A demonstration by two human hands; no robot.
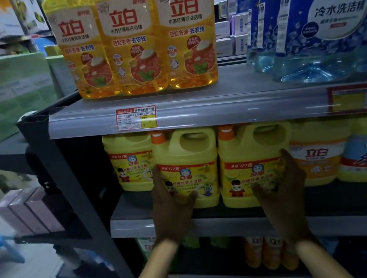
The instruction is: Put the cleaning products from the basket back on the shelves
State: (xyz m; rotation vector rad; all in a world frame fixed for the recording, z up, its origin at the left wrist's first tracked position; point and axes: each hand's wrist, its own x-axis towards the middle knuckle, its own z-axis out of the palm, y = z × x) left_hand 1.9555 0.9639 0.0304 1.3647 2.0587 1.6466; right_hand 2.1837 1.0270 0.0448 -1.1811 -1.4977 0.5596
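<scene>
Left hand (172, 209) flat against left yellow jug (187, 160), right hand (283, 197) against right yellow jug (249, 152), grip spread.

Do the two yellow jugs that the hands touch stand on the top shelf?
No: the left jug and the right jug stand on the lower shelf, beneath the one that carries the three orange bottles.
</scene>
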